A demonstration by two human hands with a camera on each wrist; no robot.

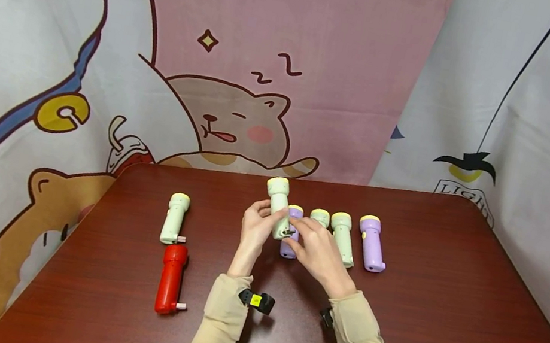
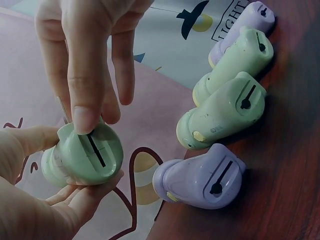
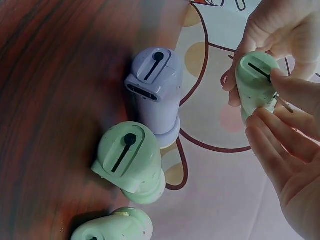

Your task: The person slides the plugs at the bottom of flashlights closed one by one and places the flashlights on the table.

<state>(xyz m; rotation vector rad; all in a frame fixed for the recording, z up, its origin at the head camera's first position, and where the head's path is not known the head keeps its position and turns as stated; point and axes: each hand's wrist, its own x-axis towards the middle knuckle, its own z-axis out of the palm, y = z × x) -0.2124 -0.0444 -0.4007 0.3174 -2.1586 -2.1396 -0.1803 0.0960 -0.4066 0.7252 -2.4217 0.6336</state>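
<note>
My left hand [image 1: 255, 230] grips a light green flashlight [image 1: 279, 199] with a yellow rim, raised over the table. Its base faces my body and shows a dark slot in the left wrist view. A thin metal prong [image 3: 285, 104] sticks out at the side of that base. From the right, my right hand [image 1: 322, 251] presses its thumb [image 2: 86, 119] on one end of the slot. Its other fingers stay fairly straight beside the base. Just behind the hands stands a purple flashlight [image 2: 197, 180], partly hidden in the head view.
Two green flashlights [image 1: 321, 215] and another purple flashlight [image 1: 372, 245] stand in a row to the right. At left are a green flashlight [image 1: 174, 218] and a red flashlight [image 1: 171, 278], both with plugs sticking out. A cartoon cloth [image 1: 354, 88] hangs behind the brown table [image 1: 446, 321].
</note>
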